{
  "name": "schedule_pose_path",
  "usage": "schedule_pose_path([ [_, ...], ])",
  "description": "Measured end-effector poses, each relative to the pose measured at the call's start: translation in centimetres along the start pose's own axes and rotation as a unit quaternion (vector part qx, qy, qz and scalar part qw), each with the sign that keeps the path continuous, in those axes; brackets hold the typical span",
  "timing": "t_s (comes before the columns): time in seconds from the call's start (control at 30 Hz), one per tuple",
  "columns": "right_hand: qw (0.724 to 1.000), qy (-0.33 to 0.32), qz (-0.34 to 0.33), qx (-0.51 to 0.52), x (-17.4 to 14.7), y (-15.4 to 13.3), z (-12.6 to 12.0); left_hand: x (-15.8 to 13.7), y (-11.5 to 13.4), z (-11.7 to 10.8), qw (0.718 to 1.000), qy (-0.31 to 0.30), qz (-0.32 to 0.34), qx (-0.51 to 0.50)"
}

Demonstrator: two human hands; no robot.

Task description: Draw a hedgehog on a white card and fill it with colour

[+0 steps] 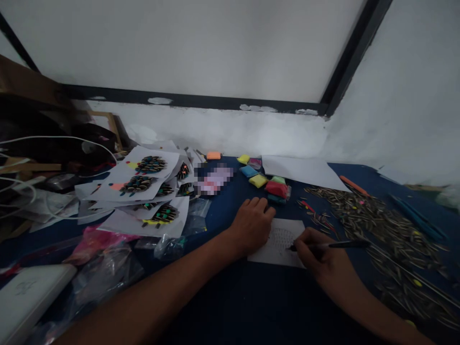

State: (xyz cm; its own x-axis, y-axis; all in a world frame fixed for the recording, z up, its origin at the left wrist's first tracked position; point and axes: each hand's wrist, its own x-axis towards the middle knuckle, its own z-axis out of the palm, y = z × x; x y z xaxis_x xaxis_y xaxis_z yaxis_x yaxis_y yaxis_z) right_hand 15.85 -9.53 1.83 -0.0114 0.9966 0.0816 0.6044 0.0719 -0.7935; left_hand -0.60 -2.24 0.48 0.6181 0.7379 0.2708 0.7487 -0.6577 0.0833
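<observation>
Your right hand (pixel 319 258) has its grip closed around a black pen (pixel 334 245), tip on the dotted drawing on the small white paper (pixel 278 242), mid-worktop. Your left hand (pixel 253 224) lies flat, fingers loosely curled, pinning that paper's left edge; it holds nothing. Right of the paper: a wide scatter of sunflower seeds (pixel 381 225) on the blue worktop (pixel 233 297). Near left: clear plastic bags (pixel 104 273). Farther left: stacked sheets with seed pictures (pixel 143 187). Far, beyond the paper: coloured clay packets (pixel 268 179), then a blank white sheet (pixel 302 171).
</observation>
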Motion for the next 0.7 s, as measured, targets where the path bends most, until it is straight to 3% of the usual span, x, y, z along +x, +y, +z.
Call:
schedule_pose_path([
  [0.4, 0.999, 0.028, -0.013, -0.034, 0.11, 0.16, -0.32, -0.04, -0.13, 0.26, 1.0, 0.019, 0.007, -0.005],
  [0.7, 1.0, 0.009, -0.016, -0.005, 0.01, 0.35, -0.17, -0.01, -0.1, 0.16, 1.0, 0.015, 0.006, -0.006],
])
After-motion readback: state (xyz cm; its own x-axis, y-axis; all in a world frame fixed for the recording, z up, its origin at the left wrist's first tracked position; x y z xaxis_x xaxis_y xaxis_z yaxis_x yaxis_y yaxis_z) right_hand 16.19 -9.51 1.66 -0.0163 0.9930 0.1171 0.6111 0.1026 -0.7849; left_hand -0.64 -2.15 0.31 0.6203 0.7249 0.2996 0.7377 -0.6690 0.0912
